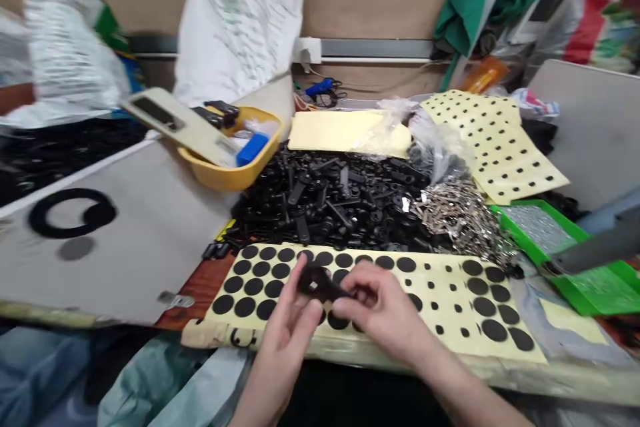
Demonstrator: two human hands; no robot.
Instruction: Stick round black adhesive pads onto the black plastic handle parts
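Between my two hands is a black part (320, 282) with a round head and a narrower end pointing right. My left hand (294, 320) holds the round head between thumb and fingers. The fingers of my right hand (377, 300) are pinched at the narrow end. Under both hands lies a pale yellow sheet (320, 340) of round black stickers, several of them peeled away on its right half. Behind the sheet spreads a pile of black plastic parts (345, 193).
A yellow basket (225, 177) stands behind left, near a grey panel (145, 213). Small metal clips (463, 217) lie at right, beside a green tray (595, 293). Dotted yellow sheets (500, 147) and plastic bags (437, 140) are farther back.
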